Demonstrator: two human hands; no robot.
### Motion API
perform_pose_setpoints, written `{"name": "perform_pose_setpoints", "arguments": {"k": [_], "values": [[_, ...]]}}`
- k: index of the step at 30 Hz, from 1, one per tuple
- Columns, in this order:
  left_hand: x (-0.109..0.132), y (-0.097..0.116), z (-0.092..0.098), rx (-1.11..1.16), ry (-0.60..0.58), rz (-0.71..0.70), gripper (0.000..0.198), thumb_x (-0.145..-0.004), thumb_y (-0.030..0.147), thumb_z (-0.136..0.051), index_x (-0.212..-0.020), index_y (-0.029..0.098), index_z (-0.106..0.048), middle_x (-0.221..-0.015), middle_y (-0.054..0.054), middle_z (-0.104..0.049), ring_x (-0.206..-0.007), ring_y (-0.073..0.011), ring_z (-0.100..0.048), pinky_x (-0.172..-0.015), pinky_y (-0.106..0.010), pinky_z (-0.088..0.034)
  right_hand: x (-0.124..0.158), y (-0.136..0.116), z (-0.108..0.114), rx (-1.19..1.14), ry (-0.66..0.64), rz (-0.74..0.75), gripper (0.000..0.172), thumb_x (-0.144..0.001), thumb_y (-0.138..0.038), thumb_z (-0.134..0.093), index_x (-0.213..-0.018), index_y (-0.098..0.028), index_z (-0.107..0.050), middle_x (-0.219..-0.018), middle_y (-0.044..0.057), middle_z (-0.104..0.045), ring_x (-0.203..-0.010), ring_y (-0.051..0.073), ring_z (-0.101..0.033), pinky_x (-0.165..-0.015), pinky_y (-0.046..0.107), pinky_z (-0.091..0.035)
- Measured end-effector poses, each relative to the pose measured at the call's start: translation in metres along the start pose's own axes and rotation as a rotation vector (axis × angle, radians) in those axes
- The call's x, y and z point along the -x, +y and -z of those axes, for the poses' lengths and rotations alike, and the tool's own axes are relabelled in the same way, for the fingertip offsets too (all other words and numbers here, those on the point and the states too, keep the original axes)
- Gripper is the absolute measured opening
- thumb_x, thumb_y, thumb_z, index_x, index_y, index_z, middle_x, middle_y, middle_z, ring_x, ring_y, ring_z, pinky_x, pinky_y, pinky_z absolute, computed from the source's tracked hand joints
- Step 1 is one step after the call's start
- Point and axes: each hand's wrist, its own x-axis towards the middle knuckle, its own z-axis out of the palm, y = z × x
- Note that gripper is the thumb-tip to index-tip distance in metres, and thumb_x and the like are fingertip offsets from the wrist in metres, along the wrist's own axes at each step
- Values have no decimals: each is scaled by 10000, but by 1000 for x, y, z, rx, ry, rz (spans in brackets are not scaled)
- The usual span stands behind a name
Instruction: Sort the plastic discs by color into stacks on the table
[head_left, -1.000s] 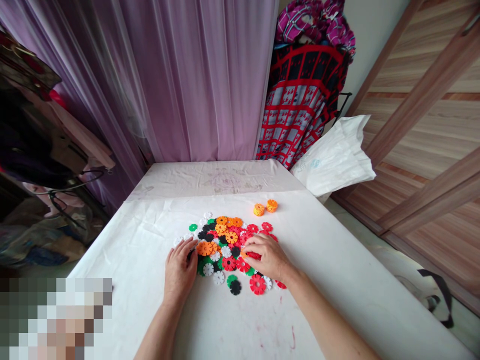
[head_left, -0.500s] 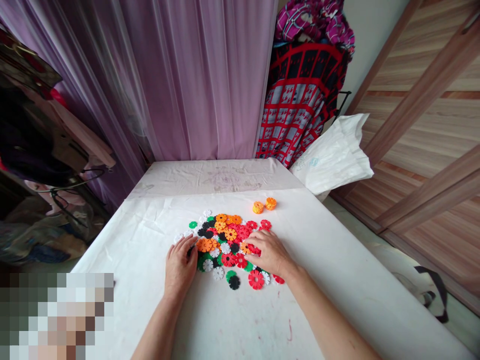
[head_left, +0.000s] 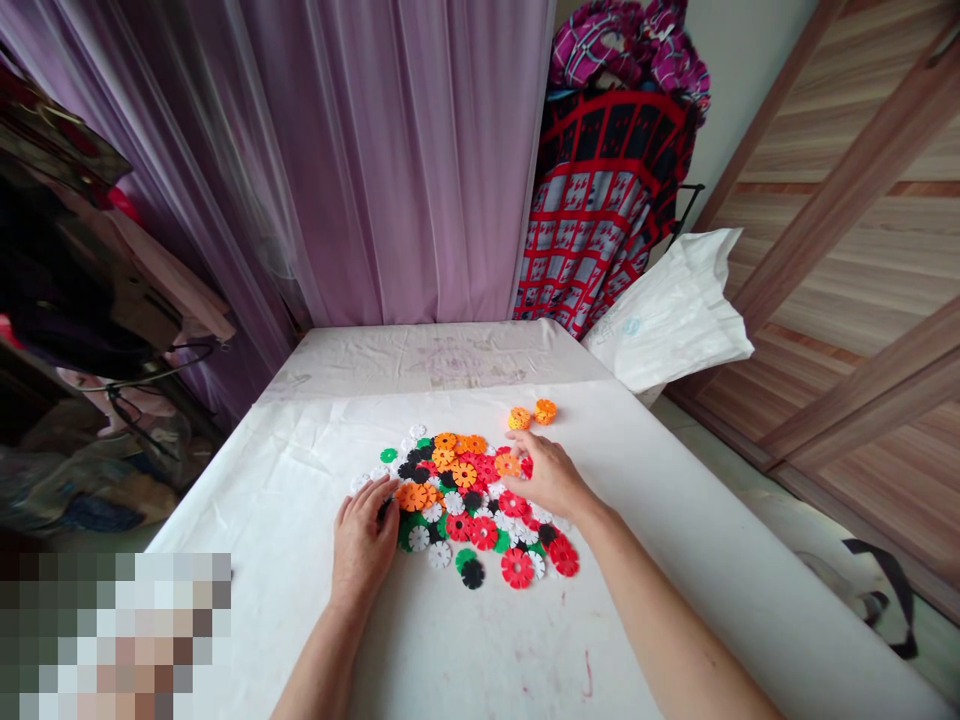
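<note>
A loose pile of flower-shaped plastic discs in red, orange, white, black and green lies on the white-covered table. My right hand is over the pile's right side, with an orange disc between thumb and fingers. At the left edge, my left hand rests with its fingers slightly bent and the thumb apart. Something black shows between that thumb and the fingers, partly hidden. Beyond my right hand stand two short stacks of orange discs, a nearer-left stack and a right stack.
A purple curtain hangs behind the table's far edge. To the right are a white bag, a red patterned cloth and wooden doors. Clothes hang on the left.
My right hand has moved away from me and slightly right, toward the orange stacks, with the orange disc moving along. Red discs it covered now show. My left hand stays almost still.
</note>
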Motion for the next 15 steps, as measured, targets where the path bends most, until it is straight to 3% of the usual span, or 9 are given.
{"name": "perform_pose_setpoints", "arguments": {"k": [3,5,9,15], "values": [[0,0,0,-10,-13,8,335,-913,359,-448,-1131,272,-687,-1280,-71,-686,-1252,-269,-582,-1082,-524,-397,-26,20,1,85,155,-160,533,-733,-287,-698,-1241,-234,-547,-1032,33,-695,-966,209,-641,-856,325,-459],[0,0,0,-12,-18,10,332,-909,358,-453,-1129,277,-689,-1282,-69,-685,-1252,-269,-583,-1084,-530,-392,-44,30,0,140,190,-270,541,-748,-305,-691,-1259,-232,-531,-1049,40,-702,-971,217,-644,-802,311,-459],[0,-2,1,-12,-26,2,334,-906,361,-455,-1126,277,-692,-1289,-69,-681,-1249,-274,-586,-1077,-537,-398,-66,36,-3,195,162,-349,567,-763,-340,-686,-1291,-240,-506,-1055,37,-715,-960,225,-655,-742,300,-441],[0,-4,0,-12,-15,-17,342,-910,373,-454,-1131,267,-692,-1269,-70,-692,-1238,-274,-594,-1066,-523,-416,-74,34,-4,299,122,-355,559,-791,-345,-673,-1309,-220,-504,-1074,72,-720,-963,234,-661,-742,307,-437]]}}
